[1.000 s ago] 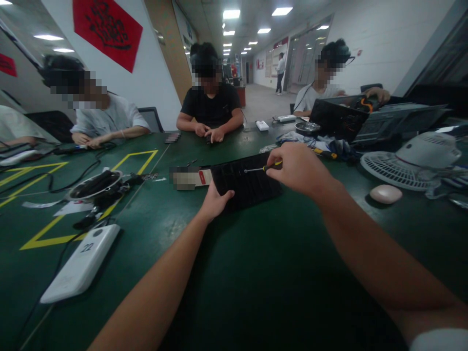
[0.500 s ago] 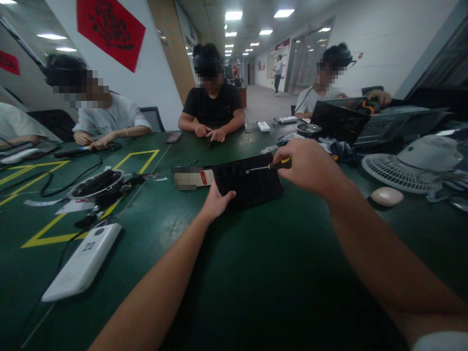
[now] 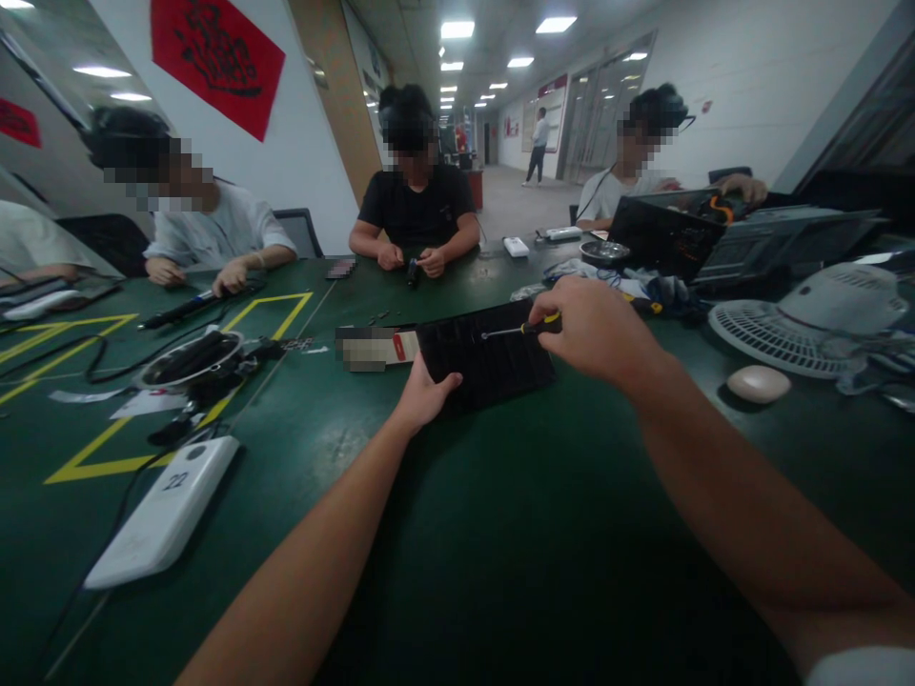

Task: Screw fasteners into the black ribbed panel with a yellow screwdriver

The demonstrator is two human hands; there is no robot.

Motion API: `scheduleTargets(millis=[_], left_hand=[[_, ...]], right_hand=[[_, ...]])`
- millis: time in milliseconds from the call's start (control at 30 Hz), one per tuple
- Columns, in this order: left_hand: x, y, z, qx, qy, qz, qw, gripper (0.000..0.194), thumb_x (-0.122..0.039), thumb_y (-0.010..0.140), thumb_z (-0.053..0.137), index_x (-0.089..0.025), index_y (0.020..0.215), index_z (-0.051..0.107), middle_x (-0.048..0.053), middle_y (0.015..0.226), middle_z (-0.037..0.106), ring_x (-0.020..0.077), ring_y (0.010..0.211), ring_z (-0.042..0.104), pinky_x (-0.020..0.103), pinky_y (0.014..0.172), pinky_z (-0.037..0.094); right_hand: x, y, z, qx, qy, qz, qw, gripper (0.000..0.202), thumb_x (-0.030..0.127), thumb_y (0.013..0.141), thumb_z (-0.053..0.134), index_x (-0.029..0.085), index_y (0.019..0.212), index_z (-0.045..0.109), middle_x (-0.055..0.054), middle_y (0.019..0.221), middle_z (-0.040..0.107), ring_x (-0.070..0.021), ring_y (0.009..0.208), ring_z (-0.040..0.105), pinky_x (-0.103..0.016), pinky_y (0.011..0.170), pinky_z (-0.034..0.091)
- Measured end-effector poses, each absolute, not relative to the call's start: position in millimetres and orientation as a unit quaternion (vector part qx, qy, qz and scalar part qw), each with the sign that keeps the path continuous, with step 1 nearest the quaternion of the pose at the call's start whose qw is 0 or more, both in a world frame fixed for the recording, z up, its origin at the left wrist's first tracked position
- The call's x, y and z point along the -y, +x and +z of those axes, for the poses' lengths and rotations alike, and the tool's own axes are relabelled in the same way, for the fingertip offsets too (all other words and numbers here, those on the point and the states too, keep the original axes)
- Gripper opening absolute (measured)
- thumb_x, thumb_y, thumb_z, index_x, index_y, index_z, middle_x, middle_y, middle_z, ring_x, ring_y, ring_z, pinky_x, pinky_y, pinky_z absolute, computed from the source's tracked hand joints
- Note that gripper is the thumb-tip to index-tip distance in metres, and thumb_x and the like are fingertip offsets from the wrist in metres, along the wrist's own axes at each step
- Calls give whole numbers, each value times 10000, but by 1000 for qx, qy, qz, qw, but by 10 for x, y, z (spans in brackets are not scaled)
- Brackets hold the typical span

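Observation:
A black flat panel with ridges (image 3: 500, 367) is held tilted above the green table (image 3: 543, 514). My left hand (image 3: 427, 389) grips its lower left edge, with the thumb on its face. In my right hand (image 3: 582, 329) is a yellow and black screwdriver (image 3: 533, 328), pinched by the handle. Its thin shaft points left, and the tip is at the face of the panel; whether it touches cannot be made out. Just behind the panel's left edge lies a beige box with a red mark (image 3: 401, 347).
On the left are a white power bank (image 3: 172, 510), a clear bowl of black parts (image 3: 190, 362) and cables. A white fan grille (image 3: 776, 335) and a pinkish oval object (image 3: 758, 384) are at the right. Several people sit across the table, one beside a black computer case (image 3: 664, 238).
My right hand and the screwdriver have shifted slightly left. The panel and my left hand stay nearly the same. Across the table, people's hands have moved, and the standing person has shifted left.

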State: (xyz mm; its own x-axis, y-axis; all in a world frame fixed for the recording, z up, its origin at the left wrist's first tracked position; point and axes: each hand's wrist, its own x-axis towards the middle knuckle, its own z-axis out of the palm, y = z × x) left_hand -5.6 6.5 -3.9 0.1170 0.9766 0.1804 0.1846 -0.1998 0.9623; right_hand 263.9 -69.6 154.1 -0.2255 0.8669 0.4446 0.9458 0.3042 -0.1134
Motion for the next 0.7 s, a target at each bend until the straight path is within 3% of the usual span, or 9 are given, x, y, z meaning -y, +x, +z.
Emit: scheduleTargets(millis=[533,700], left_hand=[[-43,-18,18,-468,619,473,417,771,-186,820,811,-200,1518,483,150,1505,669,347,1474,614,573,1314,421],[-51,-34,3,-468,623,470,415,754,-195,832,813,-222,1513,491,136,1495,678,346,1468,620,579,1315,422]], right_hand=[[678,2626,1556,761,-608,-73,213,258,224,915,692,158,1059,894,-178,1121,790,-338,1025,717,-442,858,523],[682,2602,1604,775,-593,-51,213,236,205,939,677,172,1050,883,-134,1024,828,-300,961,733,-426,871,512]])
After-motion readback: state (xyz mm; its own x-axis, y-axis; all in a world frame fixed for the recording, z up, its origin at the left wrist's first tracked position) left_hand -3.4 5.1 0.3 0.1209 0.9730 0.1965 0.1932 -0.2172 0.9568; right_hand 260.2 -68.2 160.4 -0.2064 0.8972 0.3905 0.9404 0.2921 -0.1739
